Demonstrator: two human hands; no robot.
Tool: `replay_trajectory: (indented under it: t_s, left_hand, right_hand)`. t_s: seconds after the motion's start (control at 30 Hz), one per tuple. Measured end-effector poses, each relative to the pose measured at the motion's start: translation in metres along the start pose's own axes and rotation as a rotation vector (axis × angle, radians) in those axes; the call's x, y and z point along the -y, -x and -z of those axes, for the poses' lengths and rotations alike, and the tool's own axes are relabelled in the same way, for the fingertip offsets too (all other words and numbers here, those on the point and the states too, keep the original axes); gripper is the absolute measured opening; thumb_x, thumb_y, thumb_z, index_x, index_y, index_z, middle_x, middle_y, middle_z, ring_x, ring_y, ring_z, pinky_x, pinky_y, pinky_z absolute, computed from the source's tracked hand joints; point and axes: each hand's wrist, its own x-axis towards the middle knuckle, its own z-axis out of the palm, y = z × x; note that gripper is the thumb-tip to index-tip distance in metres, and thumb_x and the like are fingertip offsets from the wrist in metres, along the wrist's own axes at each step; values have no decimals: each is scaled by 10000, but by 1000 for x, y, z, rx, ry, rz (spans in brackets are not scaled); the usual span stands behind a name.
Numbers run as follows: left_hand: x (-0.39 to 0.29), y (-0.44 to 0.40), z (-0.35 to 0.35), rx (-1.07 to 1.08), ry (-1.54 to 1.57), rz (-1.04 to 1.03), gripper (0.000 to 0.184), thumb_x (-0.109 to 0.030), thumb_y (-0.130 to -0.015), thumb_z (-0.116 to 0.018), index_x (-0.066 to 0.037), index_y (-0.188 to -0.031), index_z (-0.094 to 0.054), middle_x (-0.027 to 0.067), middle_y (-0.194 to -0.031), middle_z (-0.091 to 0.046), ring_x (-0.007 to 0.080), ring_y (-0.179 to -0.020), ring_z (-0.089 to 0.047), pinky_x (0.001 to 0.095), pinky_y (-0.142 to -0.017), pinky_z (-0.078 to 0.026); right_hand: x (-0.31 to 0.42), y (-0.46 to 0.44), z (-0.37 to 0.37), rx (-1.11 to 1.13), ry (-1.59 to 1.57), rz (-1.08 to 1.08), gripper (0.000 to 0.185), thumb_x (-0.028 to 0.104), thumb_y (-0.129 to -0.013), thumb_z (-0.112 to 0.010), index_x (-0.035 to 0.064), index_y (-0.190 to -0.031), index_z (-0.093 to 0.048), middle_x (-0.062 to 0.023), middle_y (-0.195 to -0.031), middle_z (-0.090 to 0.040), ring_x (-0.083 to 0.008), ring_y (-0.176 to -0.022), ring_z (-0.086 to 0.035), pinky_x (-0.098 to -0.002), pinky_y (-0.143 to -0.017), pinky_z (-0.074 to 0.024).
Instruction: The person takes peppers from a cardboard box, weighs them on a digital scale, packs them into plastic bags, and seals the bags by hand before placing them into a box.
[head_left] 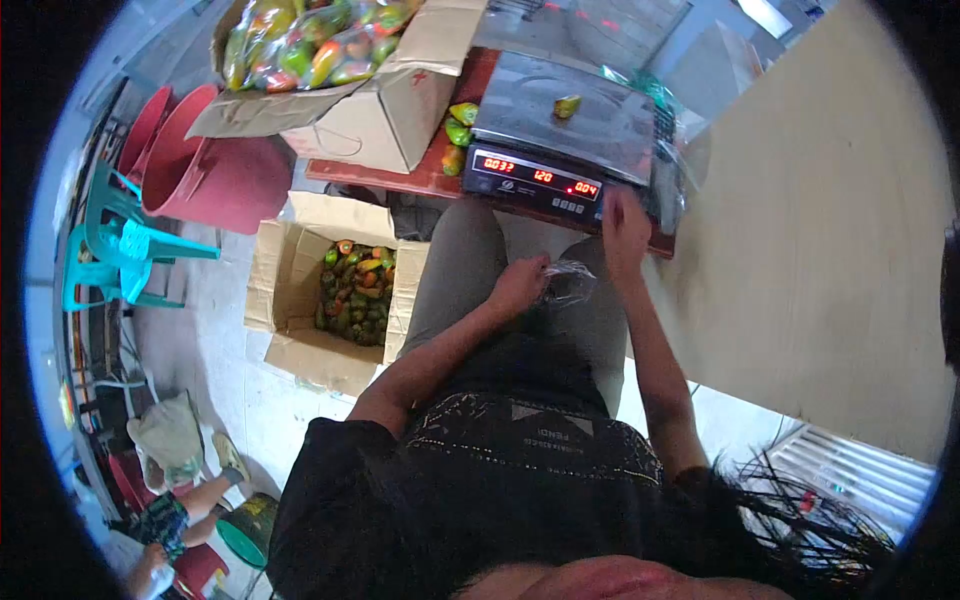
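My left hand (520,286) is closed on a crumpled clear plastic bag (572,283) above my lap. My right hand (625,235) is at the front right corner of a digital scale (535,185), its fingers drawn together; whether they hold anything is hidden. One small yellow-green pepper (567,106) lies on the scale's metal pan (510,95). Red digits glow on the display. Several green and orange peppers (457,133) sit on the red-brown table (435,178), left of the scale.
A carton (375,130) of bagged peppers (320,50) stands left of the scale. On the floor, an open carton (285,275) holds loose peppers (355,295). A pale wooden board (810,230) is on my right. Red tubs (235,180), teal chairs (130,245) and another person (165,530) are leftward.
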Motion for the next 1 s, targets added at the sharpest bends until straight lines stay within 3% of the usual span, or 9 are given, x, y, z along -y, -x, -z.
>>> replay_trajectory:
  t_s: [0.07, 0.1, 0.17, 0.27, 0.47, 0.57, 0.73, 0.83, 1.0]
  left_hand:
    - [-1, 3, 0, -15, -1, -16, 201, -154, -889, -529, -26, -1043, -552, 233, -936, -628, 423, -931, -600, 498, -788, -458]
    - [-5, 4, 3, -25, -5, -22, 191, -133, -893, -519, -15, -1040, -550, 230, -920, -624, 416, -923, -603, 485, -786, -457]
    - [-9, 4, 8, -30, -19, -30, 179, -113, -894, -513, -4, -1034, -543, 228, -901, -618, 410, -909, -605, 475, -780, -456]
    - [-9, 4, 9, -15, -35, -35, 177, -125, -884, -534, -11, -1018, -534, 227, -891, -614, 419, -894, -600, 491, -770, -451]
    - [6, -2, 6, -34, 63, -28, 169, -126, -861, -569, -4, -972, -533, 222, -854, -599, 395, -834, -603, 464, -725, -456]
    - [1, -16, 15, -57, 112, 10, 193, -141, -857, -583, 12, -971, -554, 204, -836, -596, 343, -786, -603, 424, -708, -463]
    - [-60, -28, 47, -66, 366, -48, 255, -193, -851, -602, 18, -995, -598, 154, -829, -606, 237, -763, -599, 364, -710, -474]
    - [-84, -43, 68, -12, 161, -80, 229, -181, -850, -605, 2, -987, -609, 107, -813, -617, 183, -760, -600, 320, -697, -476]
    - [-119, -76, 85, 189, 548, -149, 215, -230, -905, -580, -24, -943, -624, 25, -786, -599, 80, -663, -529, 245, -592, -426]
  right_hand:
    - [21, -68, -13, 27, 23, 61, 174, 102, -866, -594, 55, -1033, -605, -180, -961, -622, -339, -866, -624, -424, -741, -495]
    - [7, -92, -37, -25, 51, 230, 256, 92, -837, -601, 81, -1093, -600, -177, -1058, -595, -344, -952, -602, -444, -796, -486]
    - [11, -130, -62, 166, 119, 243, 324, 85, -817, -615, 105, -1140, -596, -191, -1127, -554, -368, -1001, -578, -446, -842, -484]
    - [-40, -148, -120, 202, 416, 417, 323, 69, -795, -626, 117, -1114, -612, -211, -1122, -529, -390, -998, -574, -458, -852, -487]
    - [-62, -148, -121, 370, 259, 245, 278, 81, -716, -704, 124, -981, -629, -194, -1076, -552, -379, -982, -581, -461, -838, -489]
    - [-57, -134, -88, 268, -33, 72, 275, 72, -726, -722, 101, -983, -627, -135, -1078, -581, -302, -959, -610, -409, -838, -503]
    - [6, -86, 27, 206, -863, -204, 316, 43, -826, -673, 26, -1123, -565, -60, -1117, -595, -143, -1049, -580, -301, -900, -484]
    - [63, -56, 98, 248, -995, -286, 348, 50, -841, -664, 31, -1165, -538, -69, -1118, -600, -139, -1031, -582, -285, -894, -479]
    - [96, -30, 136, 249, -755, -141, 319, 19, -847, -625, 45, -1158, -561, -86, -1126, -593, -172, -992, -610, -308, -841, -507]
